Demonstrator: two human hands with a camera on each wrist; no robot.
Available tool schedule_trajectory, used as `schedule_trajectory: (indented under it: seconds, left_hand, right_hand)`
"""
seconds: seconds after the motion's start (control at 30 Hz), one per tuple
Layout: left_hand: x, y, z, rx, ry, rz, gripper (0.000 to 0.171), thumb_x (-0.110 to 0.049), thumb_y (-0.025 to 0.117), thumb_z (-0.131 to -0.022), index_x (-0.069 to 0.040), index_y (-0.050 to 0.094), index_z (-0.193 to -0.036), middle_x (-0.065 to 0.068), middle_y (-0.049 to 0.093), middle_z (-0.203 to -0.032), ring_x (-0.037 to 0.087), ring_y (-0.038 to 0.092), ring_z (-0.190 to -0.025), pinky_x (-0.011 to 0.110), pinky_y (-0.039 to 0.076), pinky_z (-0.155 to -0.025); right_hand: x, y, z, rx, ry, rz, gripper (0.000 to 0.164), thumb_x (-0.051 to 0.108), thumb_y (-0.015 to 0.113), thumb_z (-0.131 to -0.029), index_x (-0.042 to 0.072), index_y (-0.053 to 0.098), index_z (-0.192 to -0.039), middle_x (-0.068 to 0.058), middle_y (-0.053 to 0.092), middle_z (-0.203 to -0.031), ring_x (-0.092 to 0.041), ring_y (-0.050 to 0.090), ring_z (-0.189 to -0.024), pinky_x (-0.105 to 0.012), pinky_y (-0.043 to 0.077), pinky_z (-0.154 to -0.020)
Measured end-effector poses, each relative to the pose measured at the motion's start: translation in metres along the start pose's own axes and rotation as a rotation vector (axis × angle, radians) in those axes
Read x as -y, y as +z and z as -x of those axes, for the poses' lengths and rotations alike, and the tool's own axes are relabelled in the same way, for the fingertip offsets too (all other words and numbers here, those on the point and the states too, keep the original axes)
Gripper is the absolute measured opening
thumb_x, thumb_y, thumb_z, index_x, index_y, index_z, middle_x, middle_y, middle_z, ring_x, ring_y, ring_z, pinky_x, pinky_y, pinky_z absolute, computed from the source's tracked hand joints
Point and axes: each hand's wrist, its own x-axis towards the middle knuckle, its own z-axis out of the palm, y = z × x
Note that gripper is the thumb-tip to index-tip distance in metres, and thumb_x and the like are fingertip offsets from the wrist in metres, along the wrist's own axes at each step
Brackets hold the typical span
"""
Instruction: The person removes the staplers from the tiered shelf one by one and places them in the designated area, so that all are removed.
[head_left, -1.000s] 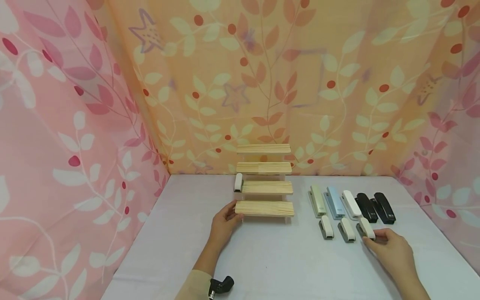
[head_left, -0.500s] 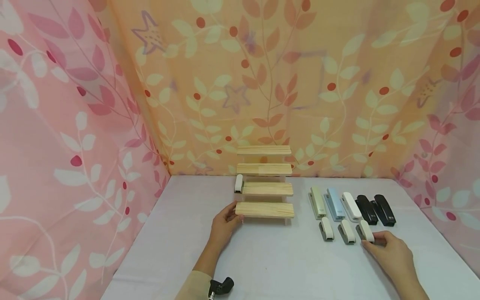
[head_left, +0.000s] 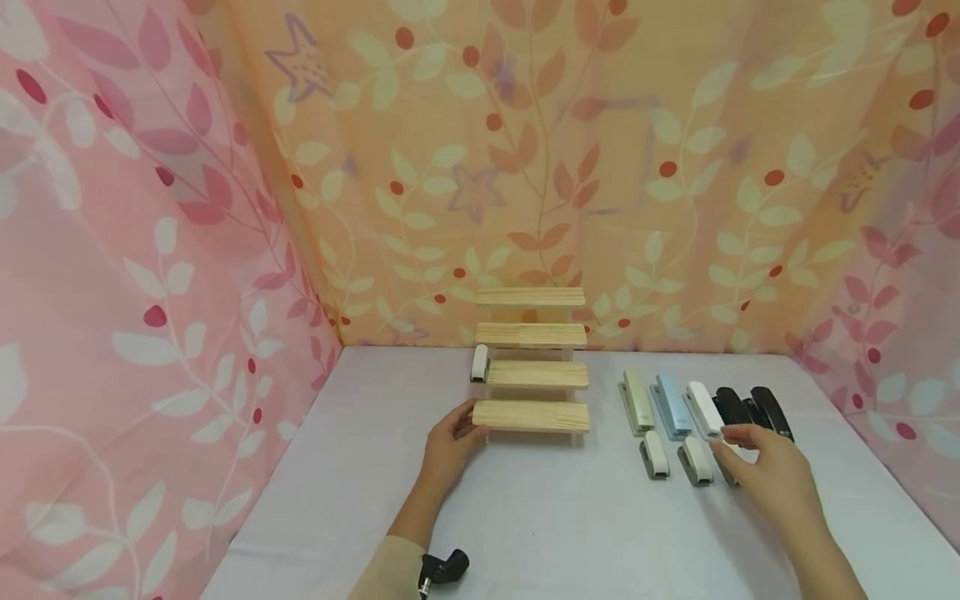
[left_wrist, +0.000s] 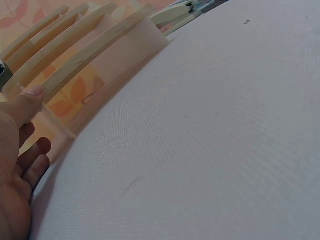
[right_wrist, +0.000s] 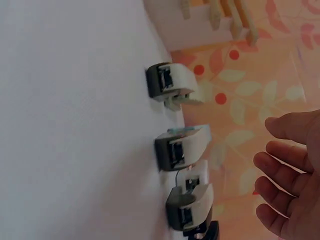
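Observation:
My left hand holds the left end of the lowest board of a stepped wooden rack; in the left wrist view the thumb presses the board's edge. At the left end of the second step up stands a small white stapler. Raised over the front row of small staplers, my right hand has relaxed fingers with nothing between them. In the head view it mostly covers the rightmost small stapler, which sits apart from it in the right wrist view. Two more small staplers stand to its left.
Behind the small staplers is a row of longer ones: a green stapler, a blue stapler, a white stapler and two black staplers. Patterned cloth hangs behind and beside the white table.
My right hand has let go of the rightmost small stapler and risen forward, now partly hiding it and the black staplers. My left hand has stayed on the rack.

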Motion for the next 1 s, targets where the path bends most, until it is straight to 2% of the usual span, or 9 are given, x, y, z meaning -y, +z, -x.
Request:
schedule_trajectory:
  seconds: [0.27, 0.37, 0.6, 0.73, 1.0]
  left_hand:
    - [0.002, 0.001, -0.005, -0.014, -0.001, 0.003, 0.065, -0.017, 0.079, -0.091, -0.009, 0.053, -0.149, 0.014, 0.065, -0.135, 0.032, 0.065, -0.118, 0.022, 0.058, -0.093]
    - [0.003, 0.001, -0.004, -0.011, -0.004, 0.014, 0.065, -0.018, 0.080, -0.090, -0.011, 0.054, -0.149, 0.013, 0.065, -0.134, 0.030, 0.065, -0.118, 0.021, 0.057, -0.092]
    - [0.005, 0.000, -0.003, 0.002, 0.012, 0.022, 0.067, -0.033, 0.083, -0.086, -0.021, 0.057, -0.147, 0.005, 0.068, -0.130, 0.022, 0.068, -0.115, 0.021, 0.058, -0.092]
    - [0.004, -0.001, -0.002, 0.011, 0.021, 0.015, 0.068, -0.036, 0.083, -0.086, -0.021, 0.057, -0.147, 0.005, 0.068, -0.130, 0.022, 0.068, -0.115, 0.022, 0.058, -0.092]
    - [0.003, 0.000, -0.001, 0.015, 0.019, 0.012, 0.068, -0.035, 0.082, -0.087, -0.019, 0.056, -0.148, 0.005, 0.067, -0.132, 0.020, 0.067, -0.115, 0.021, 0.057, -0.093]
  right_hand:
    - [0.062, 0.001, -0.018, -0.030, -0.137, -0.078, 0.044, 0.039, 0.072, -0.096, 0.003, 0.070, -0.122, -0.021, 0.071, -0.118, -0.045, 0.058, -0.114, -0.065, 0.046, -0.087]
    - [0.084, 0.008, -0.025, -0.031, -0.176, -0.094, 0.041, 0.035, 0.073, -0.096, 0.004, 0.070, -0.122, -0.019, 0.072, -0.117, -0.043, 0.059, -0.115, -0.065, 0.048, -0.090]
    - [0.126, 0.035, -0.041, -0.009, -0.236, -0.192, 0.035, 0.028, 0.075, -0.095, 0.004, 0.071, -0.121, -0.016, 0.073, -0.115, -0.039, 0.059, -0.117, -0.062, 0.045, -0.099]
    - [0.149, 0.053, -0.048, -0.004, -0.280, -0.240, 0.033, 0.024, 0.078, -0.092, 0.005, 0.072, -0.118, -0.013, 0.074, -0.112, -0.037, 0.062, -0.114, -0.059, 0.047, -0.099]
    - [0.192, 0.088, -0.053, 0.005, -0.336, -0.355, 0.035, 0.027, 0.084, -0.087, 0.006, 0.074, -0.114, -0.009, 0.075, -0.111, -0.033, 0.062, -0.114, -0.054, 0.048, -0.102]
